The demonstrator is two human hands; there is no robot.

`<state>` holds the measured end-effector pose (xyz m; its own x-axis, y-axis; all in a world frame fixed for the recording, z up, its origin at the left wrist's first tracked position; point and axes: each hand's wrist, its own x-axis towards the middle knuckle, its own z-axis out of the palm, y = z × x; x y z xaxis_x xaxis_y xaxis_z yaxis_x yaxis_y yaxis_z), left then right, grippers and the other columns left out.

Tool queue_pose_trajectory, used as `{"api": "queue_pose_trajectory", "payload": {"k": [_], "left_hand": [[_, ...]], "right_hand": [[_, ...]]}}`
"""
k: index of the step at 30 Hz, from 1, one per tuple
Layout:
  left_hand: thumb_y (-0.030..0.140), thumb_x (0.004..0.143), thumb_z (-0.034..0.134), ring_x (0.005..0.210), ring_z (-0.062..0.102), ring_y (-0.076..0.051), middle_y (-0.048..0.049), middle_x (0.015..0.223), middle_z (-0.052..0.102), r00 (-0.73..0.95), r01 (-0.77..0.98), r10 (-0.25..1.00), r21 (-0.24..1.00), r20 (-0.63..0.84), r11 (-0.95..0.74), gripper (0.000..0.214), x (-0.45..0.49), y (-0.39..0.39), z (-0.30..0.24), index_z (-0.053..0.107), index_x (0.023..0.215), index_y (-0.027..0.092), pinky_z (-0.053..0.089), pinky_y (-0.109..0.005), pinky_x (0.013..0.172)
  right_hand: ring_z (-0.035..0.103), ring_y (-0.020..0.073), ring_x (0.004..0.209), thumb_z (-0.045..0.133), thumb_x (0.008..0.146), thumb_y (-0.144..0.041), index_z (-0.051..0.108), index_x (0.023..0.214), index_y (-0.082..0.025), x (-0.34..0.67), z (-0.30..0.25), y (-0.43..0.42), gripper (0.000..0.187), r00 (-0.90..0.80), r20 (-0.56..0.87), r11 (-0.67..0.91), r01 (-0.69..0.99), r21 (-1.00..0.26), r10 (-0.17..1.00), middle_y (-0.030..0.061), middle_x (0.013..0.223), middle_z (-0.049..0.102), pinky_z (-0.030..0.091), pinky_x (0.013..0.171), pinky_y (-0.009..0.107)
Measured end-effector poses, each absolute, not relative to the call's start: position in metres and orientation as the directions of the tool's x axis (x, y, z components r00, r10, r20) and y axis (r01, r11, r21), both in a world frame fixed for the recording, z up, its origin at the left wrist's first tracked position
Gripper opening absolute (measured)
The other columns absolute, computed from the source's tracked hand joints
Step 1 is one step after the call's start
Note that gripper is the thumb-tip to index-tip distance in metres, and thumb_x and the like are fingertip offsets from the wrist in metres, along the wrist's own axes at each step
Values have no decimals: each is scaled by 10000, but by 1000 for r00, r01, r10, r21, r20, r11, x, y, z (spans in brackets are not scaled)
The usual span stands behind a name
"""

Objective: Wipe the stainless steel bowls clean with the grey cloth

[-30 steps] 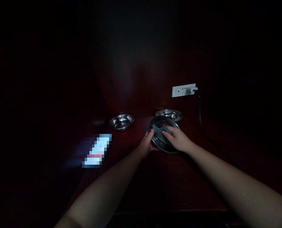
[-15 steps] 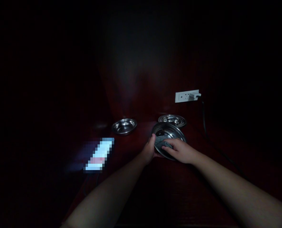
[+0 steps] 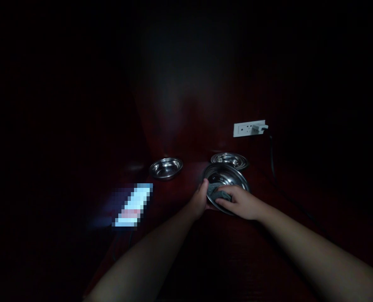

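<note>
Lower toward the near rim than a second ago, a crumpled grey-green cloth (image 3: 220, 194) now presses inside a shiny round steel bowl (image 3: 229, 178), and the person's bare right hand (image 3: 239, 202) has slid down with it. From where I stand, the right fingers are closed around the cloth, bunching it against the bowl's inner wall. The left hand (image 3: 200, 200) grips the bowl's left edge, its thumb at the rim and the other fingers mostly hidden beneath. I see the bowl just right of the frame's centre, tilted; whether it touches the dark red table (image 3: 191, 180) I cannot tell.

Just behind it, partly overlapped by its far rim, sits a low stack of round steel dishes (image 3: 229, 159) with several rims showing. Another shallow steel bowl (image 3: 166, 168) stands upright, left of centre and well apart from the hands. Nearer the left side glows a bright pixelated rectangle (image 3: 133, 205), its details blurred out. On the wall at right of centre, a white socket plate (image 3: 244, 129) carries a white plug (image 3: 260, 127), and a dark cable (image 3: 272, 157) hangs beside it, trailing toward the lower right.
</note>
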<state>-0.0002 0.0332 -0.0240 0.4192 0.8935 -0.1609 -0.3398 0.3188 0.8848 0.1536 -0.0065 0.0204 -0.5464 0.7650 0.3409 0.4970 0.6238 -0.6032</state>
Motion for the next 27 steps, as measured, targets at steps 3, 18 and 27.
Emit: {"api": "queue_pose_trajectory", "payload": {"k": [3, 18, 27], "left_hand": [[602, 832, 442, 985, 648, -299, -141, 1168, 638, 415, -371, 899, 877, -137, 304, 584, -1, 36, -30, 530, 1244, 198, 572, -432, 684], [582, 846, 432, 1012, 641, -291, -132, 1154, 652, 459, -407, 879, 849, -129, 337, 573, -1, 37, -34, 522, 1262, 197, 561, -426, 754], [585, 832, 458, 1049, 623, -299, -127, 1206, 625, 441, -403, 889, 858, -123, 318, 589, 0, 37, -33, 497, 1291, 218, 561, -426, 770]], "right_hand": [[589, 177, 760, 523, 855, -248, 627, 824, -164, 153, 22, -7, 137, -566, 336, 633, 482, -606, 753, 50, 825, 664, 461, 727, 320], [591, 179, 779, 523, 853, -230, 623, 846, -165, 153, 22, -7, 120, -586, 327, 632, 448, -632, 742, 46, 837, 654, 461, 742, 326], [584, 178, 798, 519, 852, -225, 596, 851, -170, 154, 26, -10, 94, -581, 293, 612, 483, -626, 759, 43, 857, 644, 454, 757, 327]]}}
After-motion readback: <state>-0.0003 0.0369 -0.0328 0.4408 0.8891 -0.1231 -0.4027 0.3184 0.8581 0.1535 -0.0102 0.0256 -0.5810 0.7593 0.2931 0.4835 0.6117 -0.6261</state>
